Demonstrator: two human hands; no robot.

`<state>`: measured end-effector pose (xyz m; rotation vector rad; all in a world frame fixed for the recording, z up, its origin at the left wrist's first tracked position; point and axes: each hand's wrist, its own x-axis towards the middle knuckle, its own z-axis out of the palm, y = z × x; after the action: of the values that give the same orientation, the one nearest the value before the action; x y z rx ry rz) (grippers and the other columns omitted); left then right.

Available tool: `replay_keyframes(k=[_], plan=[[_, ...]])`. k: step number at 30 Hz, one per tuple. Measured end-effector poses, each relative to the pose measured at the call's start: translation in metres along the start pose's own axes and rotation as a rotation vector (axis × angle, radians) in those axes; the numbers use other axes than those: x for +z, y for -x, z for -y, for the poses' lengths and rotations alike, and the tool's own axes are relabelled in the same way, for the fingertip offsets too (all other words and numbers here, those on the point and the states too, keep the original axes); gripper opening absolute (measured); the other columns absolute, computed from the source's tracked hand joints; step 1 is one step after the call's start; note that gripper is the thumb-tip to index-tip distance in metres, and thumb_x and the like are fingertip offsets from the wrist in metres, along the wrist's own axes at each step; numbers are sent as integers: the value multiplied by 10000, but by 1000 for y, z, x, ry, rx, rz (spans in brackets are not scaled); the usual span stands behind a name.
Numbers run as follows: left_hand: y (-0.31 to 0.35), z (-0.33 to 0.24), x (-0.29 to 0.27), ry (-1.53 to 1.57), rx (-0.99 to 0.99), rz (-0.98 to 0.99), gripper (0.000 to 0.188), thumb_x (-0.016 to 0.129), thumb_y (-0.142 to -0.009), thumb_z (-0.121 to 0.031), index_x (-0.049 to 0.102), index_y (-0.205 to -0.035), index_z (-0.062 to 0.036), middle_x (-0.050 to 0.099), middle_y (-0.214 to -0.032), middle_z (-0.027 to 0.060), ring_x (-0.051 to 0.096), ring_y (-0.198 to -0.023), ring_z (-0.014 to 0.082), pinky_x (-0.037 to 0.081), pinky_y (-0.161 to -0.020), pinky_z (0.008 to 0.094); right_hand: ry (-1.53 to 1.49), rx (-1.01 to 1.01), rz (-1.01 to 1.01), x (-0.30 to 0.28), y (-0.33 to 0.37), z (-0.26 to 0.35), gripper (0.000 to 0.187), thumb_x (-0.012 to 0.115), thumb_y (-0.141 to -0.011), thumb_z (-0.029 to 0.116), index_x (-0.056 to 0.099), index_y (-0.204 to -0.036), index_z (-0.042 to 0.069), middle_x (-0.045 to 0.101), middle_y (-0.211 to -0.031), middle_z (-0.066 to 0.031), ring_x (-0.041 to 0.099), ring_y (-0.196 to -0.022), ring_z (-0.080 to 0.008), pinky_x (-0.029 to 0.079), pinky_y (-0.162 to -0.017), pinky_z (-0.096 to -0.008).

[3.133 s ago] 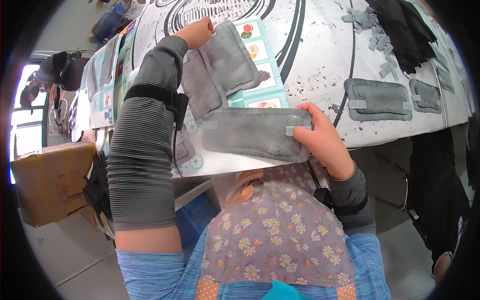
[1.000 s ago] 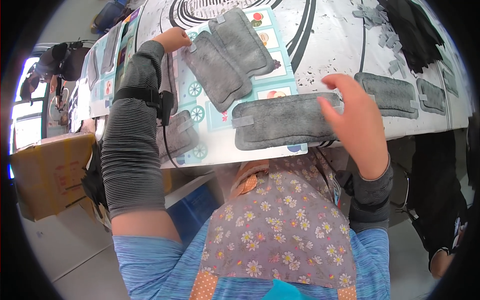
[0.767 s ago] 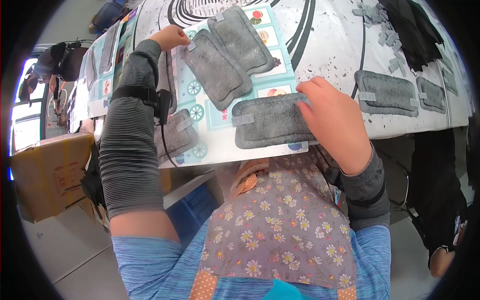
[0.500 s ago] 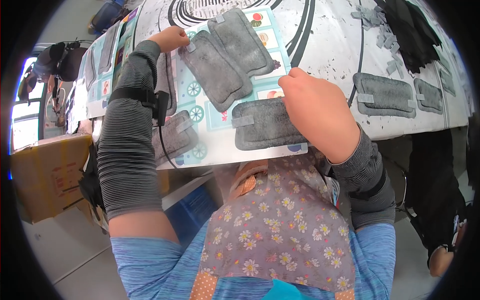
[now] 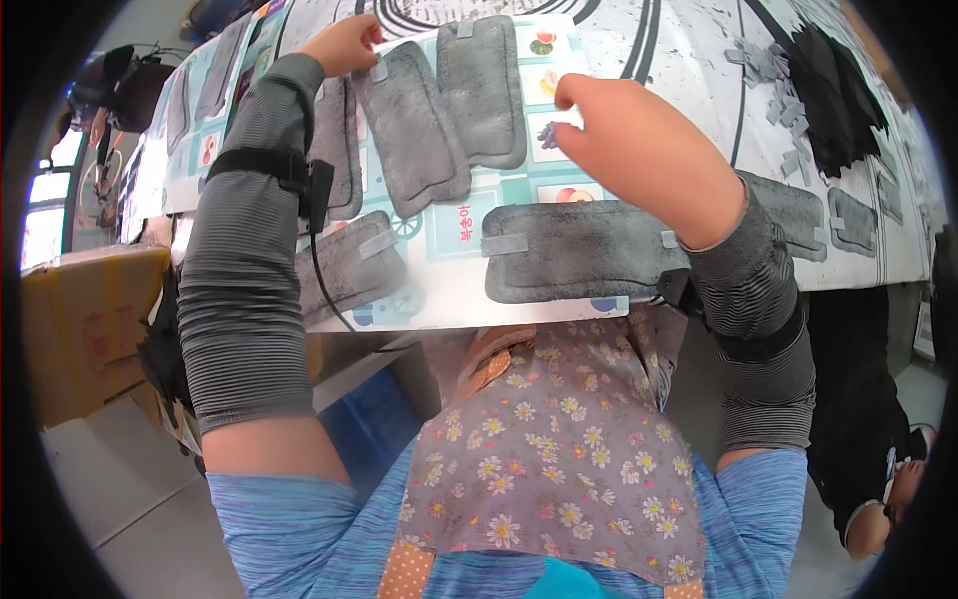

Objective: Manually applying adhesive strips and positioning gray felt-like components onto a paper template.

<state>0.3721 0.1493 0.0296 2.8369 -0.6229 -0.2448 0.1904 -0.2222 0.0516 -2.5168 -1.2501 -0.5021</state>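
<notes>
The left hand [image 5: 339, 46], bent at the wrist, is just beside the top tab of a grey, plush, rounded-oblong cushion [image 5: 414, 130] with a stitched rim; whether its fingers grip anything cannot be told. The right hand [image 5: 627, 135] is unclenched, thumb and forefinger parted with nothing visible between them, over a smooth, glossy sheet printed with fruit [image 5: 454, 275]. The plush cushion slants across this sheet, its edge touching a second fuzzy grey cushion [image 5: 481, 100] on its right. Nearer the body, a wide grey cushion [image 5: 579, 255] lies crosswise, a flat pale tab near each end, its right end partly hidden by the right forearm. Farther right, thin grey strips [image 5: 763, 65] lie heaped beside limp black fabric [image 5: 833, 105] on the white, black-lined table [image 5: 689, 90].
</notes>
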Motion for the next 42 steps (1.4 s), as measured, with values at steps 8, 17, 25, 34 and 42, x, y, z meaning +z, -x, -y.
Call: replay_keyframes(k=[8, 17, 25, 34, 42], plan=[[1, -25, 1, -243, 130, -312, 282, 688, -790, -156, 635, -1045, -47, 684, -933, 131, 650, -921, 285, 511, -809, 387, -614, 529, 100, -14, -3, 24, 417, 417, -969, 90, 440, -1377, 8, 652, -1048, -177, 619, -811, -241, 493, -767, -342], [127, -217, -32, 981, 178, 219, 314, 635, -945, -123, 598, -1216, 32, 682, -1082, 98, 646, -964, 155, 519, -863, 294, -1241, 822, -360, -73, -57, 81, 191, 628, -935, 157, 641, -1031, -8, 651, -896, -53, 597, -779, -99, 472, -696, -234], [230, -253, 17, 1108, -186, 72, 258, 482, -1038, -188, 632, -988, 16, 649, -811, 24, 587, -739, 93, 471, -660, 245, -1055, 229, -68, -24, -11, 94, 260, 595, -938, 50, 598, -1195, 11, 658, -1122, -106, 609, -871, -136, 497, -762, -264], [232, -251, 77, 830, -100, -250, 190, 542, -973, -136, 636, -881, 1, 629, -709, 98, 618, -644, 208, 466, -605, 326, -819, 318, 63, -29, -12, 90, 113, 691, -794, 46, 640, -888, 9, 645, -864, -114, 629, -841, -284, 496, -739, -370], [241, -241, 84, 638, -45, -473, 110, 663, -876, -136, 637, -834, -37, 599, -684, 96, 573, -641, 287, 428, -590, 389, -694, 440, 181, -39, -30, 82, 103, 671, -823, 60, 644, -892, -11, 651, -799, -103, 630, -763, -237, 483, -714, -333]])
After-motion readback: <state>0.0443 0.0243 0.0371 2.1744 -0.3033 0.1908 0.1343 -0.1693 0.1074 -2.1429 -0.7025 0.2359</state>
